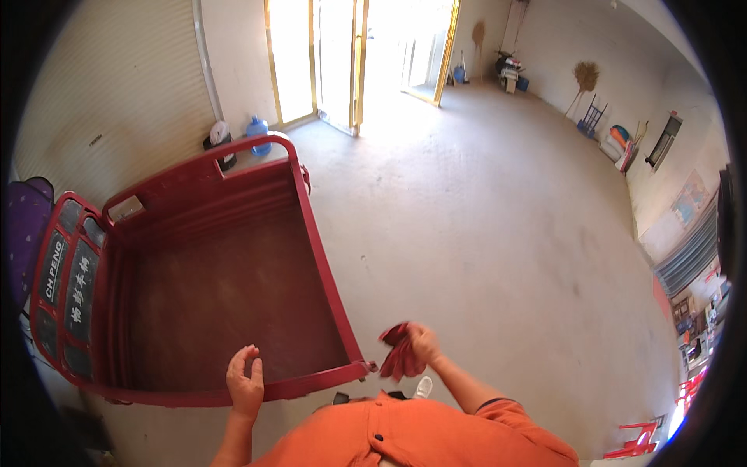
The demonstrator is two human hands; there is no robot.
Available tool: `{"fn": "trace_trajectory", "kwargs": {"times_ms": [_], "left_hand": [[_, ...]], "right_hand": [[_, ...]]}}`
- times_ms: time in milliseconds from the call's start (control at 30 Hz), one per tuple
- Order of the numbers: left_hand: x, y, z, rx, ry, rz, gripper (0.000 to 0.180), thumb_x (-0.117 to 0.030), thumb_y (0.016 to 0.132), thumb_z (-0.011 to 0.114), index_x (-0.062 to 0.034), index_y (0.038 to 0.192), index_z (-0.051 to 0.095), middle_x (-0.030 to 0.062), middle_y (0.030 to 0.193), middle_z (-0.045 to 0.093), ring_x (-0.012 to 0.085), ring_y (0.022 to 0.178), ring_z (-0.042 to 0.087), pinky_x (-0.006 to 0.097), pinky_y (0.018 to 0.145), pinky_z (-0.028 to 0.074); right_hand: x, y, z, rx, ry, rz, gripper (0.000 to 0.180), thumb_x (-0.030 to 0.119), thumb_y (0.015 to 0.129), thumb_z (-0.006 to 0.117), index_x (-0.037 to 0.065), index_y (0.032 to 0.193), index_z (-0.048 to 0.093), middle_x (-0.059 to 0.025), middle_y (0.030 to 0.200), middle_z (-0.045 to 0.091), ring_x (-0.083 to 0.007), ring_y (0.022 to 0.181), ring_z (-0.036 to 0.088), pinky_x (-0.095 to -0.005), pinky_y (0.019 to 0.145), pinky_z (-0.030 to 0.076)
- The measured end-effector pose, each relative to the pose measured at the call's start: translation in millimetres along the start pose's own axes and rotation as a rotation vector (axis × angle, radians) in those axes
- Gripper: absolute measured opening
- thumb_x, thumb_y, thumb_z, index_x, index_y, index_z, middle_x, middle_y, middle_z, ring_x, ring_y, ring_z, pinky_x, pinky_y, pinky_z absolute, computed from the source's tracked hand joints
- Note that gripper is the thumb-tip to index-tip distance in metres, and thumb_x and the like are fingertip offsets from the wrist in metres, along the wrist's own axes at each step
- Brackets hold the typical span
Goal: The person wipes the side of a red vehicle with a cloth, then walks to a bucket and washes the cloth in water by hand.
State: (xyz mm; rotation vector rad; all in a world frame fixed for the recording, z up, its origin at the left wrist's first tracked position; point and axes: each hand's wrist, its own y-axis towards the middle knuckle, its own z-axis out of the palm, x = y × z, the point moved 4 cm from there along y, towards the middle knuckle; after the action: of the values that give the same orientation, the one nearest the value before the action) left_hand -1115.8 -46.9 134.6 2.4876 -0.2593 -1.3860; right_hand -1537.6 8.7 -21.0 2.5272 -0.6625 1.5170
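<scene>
— Orange shirt [389, 436], worn by me: nearest entry, along the lower edge. Next, one bunch of dark red gloves [401, 364], held in my right fingers [419, 335] above the concrete floor [498, 233], just beside the near right corner of the red cargo bed [331, 280].

— Grip, both sides?

— Right: closed on the gloves at their gathered end, the remainder fanning out loose. Left fingers [245, 356]: slightly curled, nothing visible in them, by the bed's nearest wall. Whether they touch that wall, I cannot tell.

— Handling notes?

— By their look, light, limp and soft; nothing fragile. Probably not slippery, though the material is a guess. Best hold, I judge: the whole bunched end. Pinching one flap could let another piece drop.

— Items obscured?

— Several. My right fingers cover part of the bunch, so I cannot say whether it is one glove or more. Left forearm: cut off by the lower edge. White shoe [423, 387]: partly showing, the rest behind my shirt. Glass doors [356, 78]: glare washes out whatever lies beyond.
</scene>
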Motion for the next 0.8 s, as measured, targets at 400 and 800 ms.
{"fn": "trace_trajectory", "kwargs": {"times_ms": [400, 800], "left_hand": [[-208.7, 4.3, 320.6, 0.547, -0.462, 0.341, 0.039, 0.0, 0.087, 0.06, -0.0031, 0.125, 0.053, 0.0113, 0.119, 0.059, 0.0163, 0.106, 0.059, 0.028, 0.085, 0.048], [-235.7, 49.2, 502.9, 0.636, -0.239, 0.291, 0.018, -0.011, 0.077, 0.07, -0.0067, 0.094, 0.068, 0.0091, 0.083, 0.058, 0.0226, 0.075, 0.059, 0.031, 0.066, 0.049]], "right_hand": [[66.6, 79.2, -252.6, 0.148, 1.347, -0.015, 0.057, 0.044, 0.1, 0.029, 0.001, 0.136, 0.032, -0.019, 0.136, 0.044, -0.0309, 0.123, 0.047, -0.0438, 0.105, 0.04], [-17.8, 121.4, -310.6, 0.05, 1.204, 0.015, 0.036, 0.027, 0.098, 0.047, 0.0, 0.122, 0.051, -0.0127, 0.119, 0.059, -0.0226, 0.107, 0.058, -0.037, 0.093, 0.048]]}}
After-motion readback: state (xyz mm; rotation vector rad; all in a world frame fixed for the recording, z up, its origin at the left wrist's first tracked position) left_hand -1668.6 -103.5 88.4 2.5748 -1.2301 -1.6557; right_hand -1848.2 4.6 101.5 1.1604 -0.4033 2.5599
